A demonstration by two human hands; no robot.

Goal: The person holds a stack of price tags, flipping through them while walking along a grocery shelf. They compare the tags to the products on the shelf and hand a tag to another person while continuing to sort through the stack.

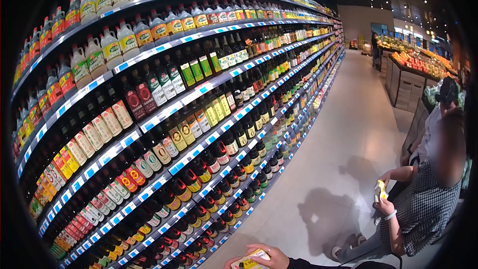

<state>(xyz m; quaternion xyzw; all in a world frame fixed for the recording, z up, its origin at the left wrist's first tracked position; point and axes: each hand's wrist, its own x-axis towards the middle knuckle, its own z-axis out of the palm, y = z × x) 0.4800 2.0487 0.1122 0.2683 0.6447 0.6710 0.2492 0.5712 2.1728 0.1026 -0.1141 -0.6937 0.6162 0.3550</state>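
At the bottom edge, a yellow and white price label (pixel 253 260) with printed digits is held between my two hands. My right hand (pixel 274 257), coming from a dark sleeve and wearing a ring, has its fingers bent over the label's upper edge. Only the fingers of my left hand (pixel 231 263) show, closed at the label's left side. A small dark item lies against the label's lower part and is cut off by the frame. To my left rises a long shelf (pixel 204 88) of bottles with blue and white price tags along its edges.
At right stands a person in a checkered shirt (pixel 423 209), holding a yellow and white item (pixel 381 192). Another person in a dark cap (pixel 447 89) is behind. Fruit stands (pixel 411 84) line the aisle's far right. The pale floor (pixel 343 114) runs between shelf and stands.
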